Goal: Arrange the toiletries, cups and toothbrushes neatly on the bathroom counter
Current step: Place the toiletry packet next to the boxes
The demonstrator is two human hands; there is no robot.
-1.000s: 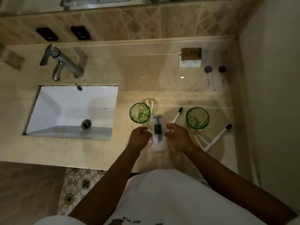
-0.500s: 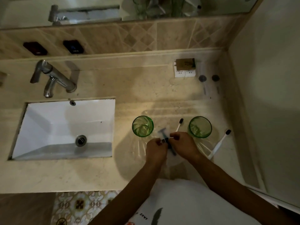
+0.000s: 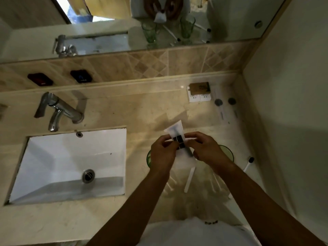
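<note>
Two hands of mine, my left hand (image 3: 164, 151) and my right hand (image 3: 206, 150), pinch a clear sachet (image 3: 178, 139) with black label squares, lifted above the beige marble counter (image 3: 124, 110); its print is too blurred to read. Under my wrists sit two green cups (image 3: 228, 153), mostly hidden, with a white toothbrush (image 3: 190, 178) between them. To the left lie the white sink (image 3: 67, 164) and chrome faucet (image 3: 60, 109). Far right stand small boxes (image 3: 199, 94), writing illegible, below the mirror (image 3: 159, 23).

Left green cup (image 3: 148, 158) mostly hidden behind the left hand (image 3: 164, 154), right green cup (image 3: 228, 153) largely covered by the right hand (image 3: 205, 150), sachet (image 3: 177, 137) print blurred, unreadable.
</note>
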